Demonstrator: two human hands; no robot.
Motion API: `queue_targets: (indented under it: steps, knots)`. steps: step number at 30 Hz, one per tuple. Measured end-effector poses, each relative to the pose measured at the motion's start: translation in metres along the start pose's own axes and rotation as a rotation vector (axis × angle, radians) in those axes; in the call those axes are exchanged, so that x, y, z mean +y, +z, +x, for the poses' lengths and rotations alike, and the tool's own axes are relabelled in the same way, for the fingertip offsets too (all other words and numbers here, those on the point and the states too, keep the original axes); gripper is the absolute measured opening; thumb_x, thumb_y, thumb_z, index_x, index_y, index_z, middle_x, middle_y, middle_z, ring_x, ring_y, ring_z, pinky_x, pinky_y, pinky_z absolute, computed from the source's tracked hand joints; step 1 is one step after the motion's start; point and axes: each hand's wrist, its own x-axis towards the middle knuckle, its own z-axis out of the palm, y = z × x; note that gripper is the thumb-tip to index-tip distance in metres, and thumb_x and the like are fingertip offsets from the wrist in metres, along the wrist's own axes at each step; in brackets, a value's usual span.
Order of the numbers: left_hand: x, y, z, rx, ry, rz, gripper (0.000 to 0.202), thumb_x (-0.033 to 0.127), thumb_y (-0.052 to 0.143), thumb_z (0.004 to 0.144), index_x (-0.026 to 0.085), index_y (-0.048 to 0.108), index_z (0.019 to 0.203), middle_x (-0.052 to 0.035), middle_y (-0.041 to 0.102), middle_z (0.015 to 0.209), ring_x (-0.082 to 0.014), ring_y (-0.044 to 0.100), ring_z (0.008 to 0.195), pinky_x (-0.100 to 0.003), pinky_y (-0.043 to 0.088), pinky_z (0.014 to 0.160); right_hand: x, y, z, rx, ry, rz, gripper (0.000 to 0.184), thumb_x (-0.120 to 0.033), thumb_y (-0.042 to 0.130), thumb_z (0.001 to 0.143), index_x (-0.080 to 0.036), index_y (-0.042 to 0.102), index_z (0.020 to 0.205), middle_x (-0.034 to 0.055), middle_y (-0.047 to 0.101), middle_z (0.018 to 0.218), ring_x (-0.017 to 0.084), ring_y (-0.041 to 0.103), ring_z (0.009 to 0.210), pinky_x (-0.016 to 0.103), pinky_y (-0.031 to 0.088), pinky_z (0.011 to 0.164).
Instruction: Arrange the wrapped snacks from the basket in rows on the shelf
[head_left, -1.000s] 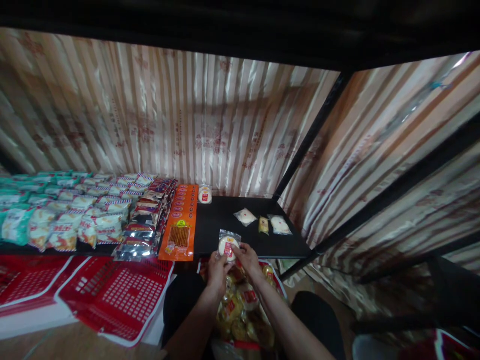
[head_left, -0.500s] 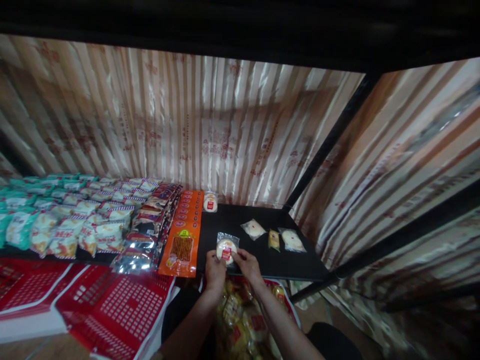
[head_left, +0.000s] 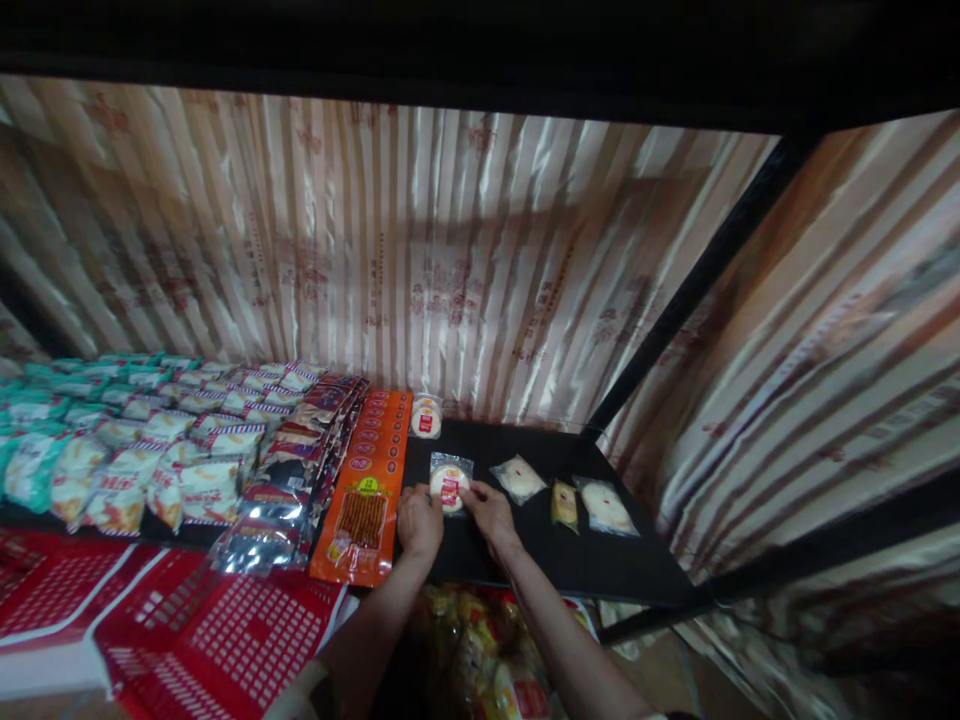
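Between my two hands is a round white pastry in a clear wrapper with a red label (head_left: 450,487), held just over the black shelf or lying on it; I cannot tell which. My left hand (head_left: 420,522), fingers curled, grips its left edge. On the right edge, the thumb and fingers of my right hand (head_left: 490,515) pinch the wrapper. Behind it, a similar wrapped pastry (head_left: 426,419) rests near the back of the shelf. To the left lies a long orange snack packet (head_left: 361,490), close to my left hand.
Two pale wrapped pastries (head_left: 517,480) and a small yellow packet (head_left: 564,504) lie to the right on the black shelf (head_left: 540,555). Several snack bags (head_left: 199,480) fill its left side. Below are red baskets (head_left: 255,625) and a container of wrapped goods (head_left: 480,650). A dark post (head_left: 697,270) slants at right.
My hands have moved the wrapped pastry farther back over the shelf, toward the similar one behind. The view has shifted slightly. Both hands keep their grip.
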Motion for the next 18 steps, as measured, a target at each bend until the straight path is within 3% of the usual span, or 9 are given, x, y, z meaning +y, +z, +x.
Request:
queue_targets:
  steps: [6, 13, 18]
  knots:
    - [0.001, -0.005, 0.026, 0.029, 0.005, 0.067, 0.018, 0.025, 0.05, 0.078, 0.016, 0.058, 0.092, -0.0088, 0.062, 0.093, -0.0197, 0.054, 0.092, -0.027, 0.038, 0.076, 0.003, 0.016, 0.031, 0.002, -0.004, -0.068, 0.033, -0.041, 0.057, 0.066, -0.016, 0.067, 0.086, 0.0042, 0.07, 0.08, 0.018, 0.062, 0.07, 0.026, 0.047, 0.064]
    - [0.004, -0.01, 0.051, 0.103, 0.107, 0.228, 0.022, 0.021, 0.046, 0.078, 0.013, 0.061, 0.092, -0.0145, 0.059, 0.101, -0.0242, 0.048, 0.102, -0.033, 0.035, 0.086, 0.003, 0.028, 0.063, -0.008, -0.015, -0.193, 0.033, -0.04, 0.055, 0.069, -0.018, 0.066, 0.091, 0.0045, 0.07, 0.084, 0.019, 0.063, 0.076, 0.028, 0.046, 0.067]
    - [0.008, -0.013, 0.063, 0.085, 0.111, 0.315, 0.026, 0.021, 0.046, 0.077, 0.012, 0.062, 0.095, -0.0158, 0.056, 0.106, -0.0268, 0.046, 0.104, -0.035, 0.036, 0.084, -0.005, 0.033, 0.074, -0.002, -0.006, -0.276, 0.029, -0.036, 0.055, 0.07, -0.018, 0.067, 0.09, 0.0041, 0.07, 0.086, 0.019, 0.064, 0.08, 0.027, 0.046, 0.069]
